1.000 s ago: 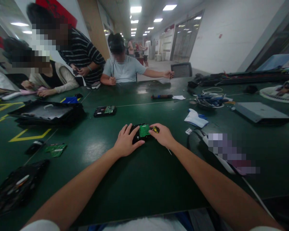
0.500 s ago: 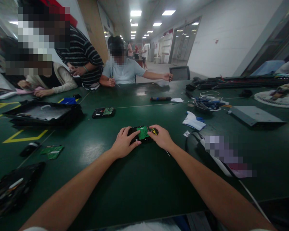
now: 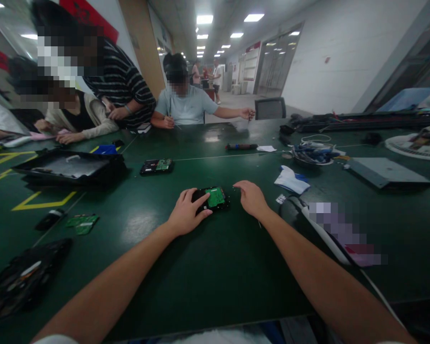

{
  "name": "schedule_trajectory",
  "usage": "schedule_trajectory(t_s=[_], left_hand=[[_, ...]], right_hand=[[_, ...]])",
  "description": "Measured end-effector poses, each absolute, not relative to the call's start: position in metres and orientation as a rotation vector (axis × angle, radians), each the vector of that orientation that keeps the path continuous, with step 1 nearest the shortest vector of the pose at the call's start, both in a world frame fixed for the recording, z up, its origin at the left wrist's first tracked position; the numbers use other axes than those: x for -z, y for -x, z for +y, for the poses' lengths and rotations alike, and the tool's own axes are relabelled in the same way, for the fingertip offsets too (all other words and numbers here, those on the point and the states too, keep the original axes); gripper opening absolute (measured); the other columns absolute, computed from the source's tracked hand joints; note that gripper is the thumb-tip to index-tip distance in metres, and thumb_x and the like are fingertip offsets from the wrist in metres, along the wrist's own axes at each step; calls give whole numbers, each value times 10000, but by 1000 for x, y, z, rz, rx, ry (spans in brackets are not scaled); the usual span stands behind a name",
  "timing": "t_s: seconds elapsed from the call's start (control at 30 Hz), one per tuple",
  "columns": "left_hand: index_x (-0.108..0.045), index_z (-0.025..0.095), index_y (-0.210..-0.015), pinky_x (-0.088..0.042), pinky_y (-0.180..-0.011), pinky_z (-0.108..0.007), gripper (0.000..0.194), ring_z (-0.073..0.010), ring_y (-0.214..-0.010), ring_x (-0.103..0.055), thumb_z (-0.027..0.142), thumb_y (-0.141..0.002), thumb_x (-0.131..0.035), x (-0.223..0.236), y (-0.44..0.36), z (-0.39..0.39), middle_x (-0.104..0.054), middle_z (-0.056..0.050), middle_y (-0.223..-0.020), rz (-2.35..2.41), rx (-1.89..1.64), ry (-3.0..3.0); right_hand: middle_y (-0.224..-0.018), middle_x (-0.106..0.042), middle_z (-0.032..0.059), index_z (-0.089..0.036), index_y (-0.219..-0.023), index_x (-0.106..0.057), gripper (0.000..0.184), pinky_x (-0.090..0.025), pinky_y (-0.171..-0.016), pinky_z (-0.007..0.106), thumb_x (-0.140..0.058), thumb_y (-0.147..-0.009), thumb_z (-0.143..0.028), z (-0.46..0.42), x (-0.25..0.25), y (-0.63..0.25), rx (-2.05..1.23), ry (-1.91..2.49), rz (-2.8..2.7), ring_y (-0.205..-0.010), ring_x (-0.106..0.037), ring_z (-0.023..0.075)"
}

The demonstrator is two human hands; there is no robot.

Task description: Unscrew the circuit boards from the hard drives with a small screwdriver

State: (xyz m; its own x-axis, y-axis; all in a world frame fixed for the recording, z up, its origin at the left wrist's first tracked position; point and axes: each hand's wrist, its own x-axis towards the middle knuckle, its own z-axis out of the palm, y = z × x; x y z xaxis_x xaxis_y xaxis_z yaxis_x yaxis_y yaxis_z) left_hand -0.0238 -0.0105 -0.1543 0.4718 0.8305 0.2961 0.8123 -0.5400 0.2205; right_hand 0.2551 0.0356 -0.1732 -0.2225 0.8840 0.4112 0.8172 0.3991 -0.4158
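Here I am at the dark green bench [image 3: 200, 272], and the black rectangular device with a green circuit board on its upper face [image 3: 215, 196] lies flat in front of me, between my two hands. Its long axis runs roughly across my view, left to right, so one short end faces each hand. My left hand [image 3: 182, 213] is the nearer one, right on it: fingers spread over the left end, index reaching onto the green board, thumb along the near edge.

My right hand [image 3: 252, 199] is off to the other side — just beside the device, not touching, a strip of bench showing between. Its index finger stretches out leftward, towards the far right corner; the other fingers curl under, and I cannot tell whether they pinch anything. A thin metal shaft [image 3: 260, 224] pokes out by that wrist, but whatever it belongs to is hidden from me.

Farther off and to the left sits a similar black device with a green board section [image 3: 156, 166], well apart from both hands. Over on the right there's a crumpled white and blue cloth piece [image 3: 292, 180] — beyond my right hand, and nearer than the flat grey metal box [image 3: 389, 172].
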Motion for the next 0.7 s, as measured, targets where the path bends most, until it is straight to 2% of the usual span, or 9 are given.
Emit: schedule_trajectory(t_s=[0.07,0.13,0.2,0.27,0.4,0.53,0.7], left_hand=[[-524,297,-1518,-373,-1174,-610,619,-380,-1417,-366,593,-975,-518,154,23,-11,-446,-150,-1510,1501,-557,-2650],[-506,286,-1532,-371,-1176,-604,638,-382,-1420,-362,604,-979,-499,153,23,-12,-435,-155,-1511,1517,-529,-2651],[-500,282,-1532,-375,-1173,-602,641,-380,-1421,-362,614,-985,-477,152,22,-12,-429,-159,-1511,1523,-510,-2657],[-504,276,-1523,-377,-1171,-601,639,-378,-1423,-363,621,-987,-466,152,22,-13,-428,-164,-1511,1532,-510,-2659],[-514,250,-1500,-377,-1168,-609,651,-380,-1432,-372,636,-977,-476,154,21,-14,-431,-178,-1517,1570,-528,-2649],[-508,183,-1488,-342,-1197,-600,704,-382,-1443,-379,653,-965,-484,153,21,-11,-459,-196,-1513,1565,-585,-2654],[-564,155,-1421,-364,-1198,-549,552,-326,-1389,-483,511,-1022,-429,144,13,5,-575,-177,-1438,1509,-645,-2560]], right_hand=[[-1266,-708,133,-143,-1205,-721,408,-479,-1049,429,-431,-939,-34,36,172,-253,-172,1453,-2107,-1172,-643,254],[-1286,-694,140,-147,-1250,-705,336,-480,-1051,439,-488,-993,-163,36,172,-250,-204,1463,-2121,-1183,-633,262],[-1306,-677,149,-152,-1287,-689,349,-472,-1064,447,-526,-1016,-302,37,172,-248,-225,1460,-2128,-1206,-617,270],[-1316,-666,148,-159,-1306,-680,373,-462,-1080,445,-514,-1026,-342,37,172,-247,-241,1449,-2143,-1227,-603,269],[-1312,-658,138,-169,-1300,-680,369,-477,-1065,422,-436,-1032,-236,39,176,-247,-271,1441,-2116,-1212,-610,251],[-1253,-683,142,-145,-1348,-640,449,-513,-1011,415,-392,-977,-98,40,179,-248,-298,1435,-1985,-1130,-643,237],[-1243,-699,118,-155,-1331,-655,537,-554,-936,385,-390,-891,2,41,180,-251,-338,1352,-1885,-1006,-680,206]])
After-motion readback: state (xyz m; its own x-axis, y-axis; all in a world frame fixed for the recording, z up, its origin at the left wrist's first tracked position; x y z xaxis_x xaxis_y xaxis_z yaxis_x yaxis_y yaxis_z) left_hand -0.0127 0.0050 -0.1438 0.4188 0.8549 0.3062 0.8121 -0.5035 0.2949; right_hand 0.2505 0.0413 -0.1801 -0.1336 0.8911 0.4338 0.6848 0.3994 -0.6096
